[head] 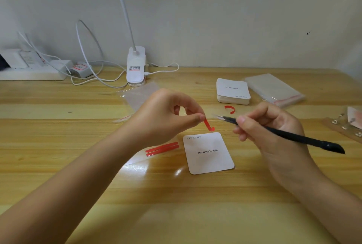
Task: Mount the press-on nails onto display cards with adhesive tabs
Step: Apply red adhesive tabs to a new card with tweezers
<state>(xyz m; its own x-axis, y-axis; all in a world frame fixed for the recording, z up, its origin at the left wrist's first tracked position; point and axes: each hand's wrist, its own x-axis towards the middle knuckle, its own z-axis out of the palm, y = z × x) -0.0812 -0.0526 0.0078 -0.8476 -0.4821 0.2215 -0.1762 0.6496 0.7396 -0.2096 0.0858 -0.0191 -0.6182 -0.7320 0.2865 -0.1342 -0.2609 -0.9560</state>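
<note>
My left hand (pixel 166 114) pinches the top end of a thin, floppy, sticky red strip (pixel 208 124) hanging just above the far edge of the card (pixel 208 153), while my right hand (pixel 268 128) grips the black tweezers (pixel 284 134).

Wooden desk (pixel 58 165) set against a plain grey wall (pixel 215 18). White clip lamp base (pixel 136 66) stood at the back edge, its thin neck (pixel 123 6) rising out of frame. White power strip (pixel 29 74) laid at far left, with plugs and a grey adapter (pixel 81 70) seated beside it. White cables (pixel 88 48) looped from the strip toward the lamp; one cable (pixel 166 69) plugged into the lamp's right side.
</note>
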